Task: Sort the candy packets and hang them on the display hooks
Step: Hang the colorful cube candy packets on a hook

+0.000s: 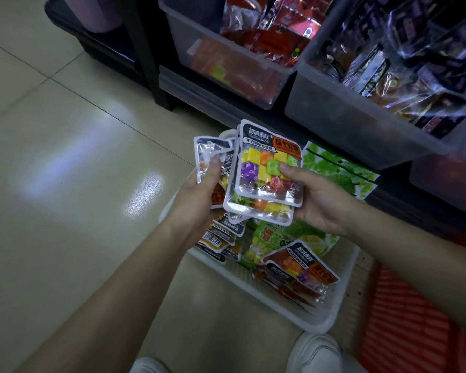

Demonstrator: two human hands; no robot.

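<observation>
Holding packets (269,170) over a basket (334,310).
Pinching most with right hand (320,203), a few with left hand (199,192); thumbs in front, fingers seemingly curled behind.

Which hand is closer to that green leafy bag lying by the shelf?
Right. The right hand is just beside the green leafy bag; the left hand is on the far side of the held candy packets.

The candy packets (269,168) with silver edges and bright yellow, purple, green and orange cubes inside are fanned out, face up, in the left hand (199,192) and right hand (320,203). More packets (301,265) lie jumbled in the white basket (253,292) below.
</observation>
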